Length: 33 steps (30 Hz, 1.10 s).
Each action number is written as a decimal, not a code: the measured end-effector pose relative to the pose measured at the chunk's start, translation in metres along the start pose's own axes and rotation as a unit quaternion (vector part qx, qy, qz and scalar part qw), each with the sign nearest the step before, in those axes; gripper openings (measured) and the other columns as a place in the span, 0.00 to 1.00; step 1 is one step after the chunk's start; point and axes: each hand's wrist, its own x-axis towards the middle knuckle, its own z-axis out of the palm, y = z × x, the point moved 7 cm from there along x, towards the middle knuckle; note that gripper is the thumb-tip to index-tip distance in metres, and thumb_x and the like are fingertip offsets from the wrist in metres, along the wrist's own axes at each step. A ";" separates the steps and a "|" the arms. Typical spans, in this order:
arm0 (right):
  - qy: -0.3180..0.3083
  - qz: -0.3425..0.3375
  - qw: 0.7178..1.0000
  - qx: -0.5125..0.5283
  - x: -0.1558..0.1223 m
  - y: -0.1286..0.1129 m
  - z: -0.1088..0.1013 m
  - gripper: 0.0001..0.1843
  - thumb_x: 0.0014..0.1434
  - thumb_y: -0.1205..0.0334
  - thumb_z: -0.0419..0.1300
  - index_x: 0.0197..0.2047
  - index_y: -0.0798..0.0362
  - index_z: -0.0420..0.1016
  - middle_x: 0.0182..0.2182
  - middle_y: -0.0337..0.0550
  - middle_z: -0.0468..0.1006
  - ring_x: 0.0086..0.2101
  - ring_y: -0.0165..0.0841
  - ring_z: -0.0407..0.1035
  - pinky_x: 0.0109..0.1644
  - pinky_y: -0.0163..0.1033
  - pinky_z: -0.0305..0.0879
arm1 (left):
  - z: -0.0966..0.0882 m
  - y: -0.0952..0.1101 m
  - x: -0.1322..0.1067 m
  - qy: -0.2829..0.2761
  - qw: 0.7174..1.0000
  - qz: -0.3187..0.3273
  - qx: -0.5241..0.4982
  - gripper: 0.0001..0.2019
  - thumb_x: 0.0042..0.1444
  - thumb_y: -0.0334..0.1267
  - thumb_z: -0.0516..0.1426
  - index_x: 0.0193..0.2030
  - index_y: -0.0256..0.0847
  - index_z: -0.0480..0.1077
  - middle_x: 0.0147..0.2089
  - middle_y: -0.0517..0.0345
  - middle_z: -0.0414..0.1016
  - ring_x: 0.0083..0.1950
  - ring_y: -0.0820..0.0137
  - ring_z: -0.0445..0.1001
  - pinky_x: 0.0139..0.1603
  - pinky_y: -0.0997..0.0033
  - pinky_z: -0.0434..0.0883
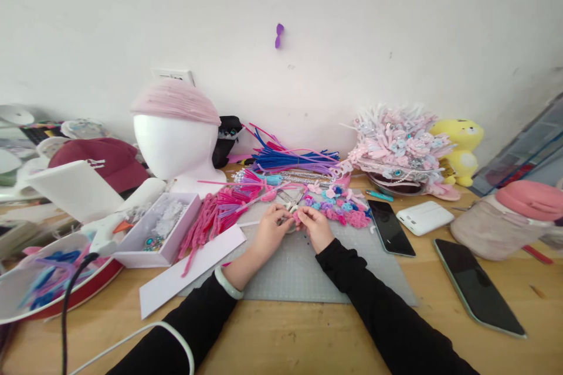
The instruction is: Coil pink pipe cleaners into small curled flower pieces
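Observation:
Both of my hands meet over a grey cutting mat (308,275) near its far edge. My left hand (271,232) and my right hand (314,227) have their fingers pinched together on a small pink pipe-cleaner piece (296,218) held between them. Small pliers or scissors (290,205) lie just beyond my fingers. Pink pipe cleaners (220,214) lie to the left, and small pink, blue and purple twisted flowers (338,208) lie to the right. My left wrist wears a pale bangle (229,283).
A white mannequin head (176,143) with a pink cap stands at the back left beside a white box of trinkets (158,231). A pink ornate headdress (396,149), yellow plush toy (460,149), two phones (389,227) (477,287), and a white power bank (424,217) sit right.

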 end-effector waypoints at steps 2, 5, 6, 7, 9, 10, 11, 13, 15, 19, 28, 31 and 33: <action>-0.001 0.006 0.999 0.040 0.000 0.001 0.002 0.10 0.40 0.57 0.62 0.22 0.54 0.68 0.17 0.34 0.66 0.20 0.24 0.58 0.24 0.31 0.57 | 0.005 -0.006 -0.001 -0.016 0.998 -0.051 -0.042 0.05 0.45 0.34 0.54 0.24 0.37 0.69 0.28 0.58 0.68 0.33 0.70 0.66 0.36 0.71 0.63; -0.002 0.008 0.998 0.061 -0.001 0.000 0.004 0.10 0.40 0.58 0.62 0.23 0.55 0.69 0.17 0.34 0.65 0.20 0.24 0.58 0.23 0.31 0.56 | 0.014 -0.016 -0.006 -0.037 0.978 -0.138 -0.153 0.06 0.45 0.37 0.54 0.25 0.36 0.67 0.25 0.59 0.69 0.29 0.72 0.67 0.33 0.72 0.63; -0.003 0.007 0.998 0.060 -0.001 0.000 0.004 0.10 0.41 0.58 0.62 0.23 0.55 0.69 0.17 0.33 0.65 0.19 0.24 0.58 0.23 0.31 0.56 | 0.016 -0.019 -0.007 -0.036 0.967 -0.157 -0.196 0.06 0.45 0.37 0.55 0.27 0.36 0.65 0.25 0.60 0.70 0.28 0.73 0.68 0.33 0.73 0.64; -0.002 0.005 0.998 0.056 -0.002 -0.001 0.004 0.10 0.41 0.58 0.62 0.24 0.55 0.69 0.16 0.33 0.65 0.19 0.24 0.58 0.23 0.31 0.56 | 0.017 -0.021 -0.008 -0.030 0.957 -0.171 -0.234 0.07 0.44 0.37 0.56 0.28 0.36 0.63 0.24 0.61 0.70 0.28 0.73 0.69 0.32 0.73 0.64; -0.001 0.000 0.999 0.040 -0.001 -0.002 0.003 0.09 0.42 0.57 0.62 0.24 0.55 0.69 0.15 0.32 0.65 0.18 0.23 0.58 0.23 0.31 0.56 | 0.018 -0.024 -0.010 -0.017 0.939 -0.185 -0.291 0.11 0.43 0.36 0.57 0.31 0.39 0.57 0.24 0.63 0.70 0.27 0.73 0.70 0.32 0.72 0.65; 0.000 -0.002 1.000 0.027 -0.001 -0.003 0.002 0.10 0.42 0.57 0.61 0.23 0.55 0.68 0.14 0.32 0.65 0.17 0.23 0.58 0.22 0.31 0.57 | 0.019 -0.025 -0.010 -0.017 0.933 -0.185 -0.307 0.13 0.43 0.36 0.57 0.31 0.40 0.55 0.23 0.64 0.70 0.27 0.73 0.71 0.32 0.72 0.65; 0.000 -0.002 1.000 0.011 -0.001 -0.003 0.002 0.10 0.42 0.57 0.61 0.23 0.55 0.68 0.14 0.32 0.65 0.17 0.24 0.58 0.22 0.31 0.57 | 0.020 -0.025 -0.009 -0.024 0.931 -0.182 -0.314 0.14 0.43 0.36 0.57 0.31 0.40 0.53 0.23 0.64 0.70 0.27 0.73 0.71 0.33 0.71 0.66; -0.005 -0.001 1.000 -0.029 0.000 -0.003 0.001 0.10 0.42 0.57 0.61 0.23 0.55 0.67 0.13 0.32 0.65 0.16 0.24 0.59 0.21 0.31 0.57 | 0.021 -0.024 -0.008 -0.049 0.937 -0.162 -0.305 0.13 0.44 0.36 0.57 0.31 0.41 0.52 0.24 0.64 0.70 0.27 0.73 0.71 0.33 0.70 0.67; -0.011 0.008 0.998 -0.061 0.000 -0.004 0.002 0.11 0.42 0.56 0.60 0.24 0.54 0.67 0.13 0.32 0.66 0.16 0.25 0.60 0.20 0.31 0.58 | 0.021 -0.020 -0.006 -0.070 0.956 -0.128 -0.256 0.11 0.45 0.36 0.55 0.32 0.40 0.55 0.26 0.62 0.70 0.27 0.73 0.71 0.33 0.71 0.67; -0.007 0.025 0.997 -0.070 -0.001 -0.004 0.002 0.12 0.42 0.54 0.60 0.25 0.53 0.65 0.16 0.34 0.68 0.16 0.26 0.63 0.19 0.32 0.60 | 0.013 -0.004 -0.002 -0.081 0.994 -0.018 -0.066 0.05 0.49 0.35 0.52 0.33 0.39 0.64 0.31 0.58 0.69 0.30 0.73 0.69 0.31 0.73 0.66; 0.000 0.045 0.997 -0.060 0.002 0.004 -0.003 0.14 0.37 0.53 0.63 0.21 0.54 0.67 0.15 0.34 0.68 0.17 0.28 0.64 0.22 0.34 0.62 | 0.006 0.016 -0.004 -0.112 0.964 0.195 0.143 0.10 0.54 0.28 0.45 0.33 0.37 0.67 0.34 0.53 0.68 0.36 0.72 0.67 0.38 0.73 0.65; 0.000 0.055 0.997 -0.048 0.002 0.008 -0.003 0.14 0.37 0.53 0.63 0.21 0.55 0.68 0.15 0.35 0.69 0.17 0.28 0.64 0.22 0.34 0.62 | 0.006 0.016 -0.005 -0.121 0.953 0.212 0.182 0.09 0.54 0.29 0.45 0.33 0.38 0.66 0.34 0.53 0.67 0.37 0.71 0.66 0.39 0.73 0.64; 0.000 0.058 0.998 -0.031 0.002 0.009 -0.003 0.14 0.37 0.54 0.63 0.21 0.55 0.68 0.16 0.35 0.69 0.17 0.28 0.64 0.23 0.34 0.62 | 0.007 0.018 -0.006 -0.121 0.949 0.214 0.196 0.08 0.55 0.31 0.46 0.32 0.38 0.66 0.33 0.54 0.67 0.36 0.71 0.66 0.39 0.72 0.64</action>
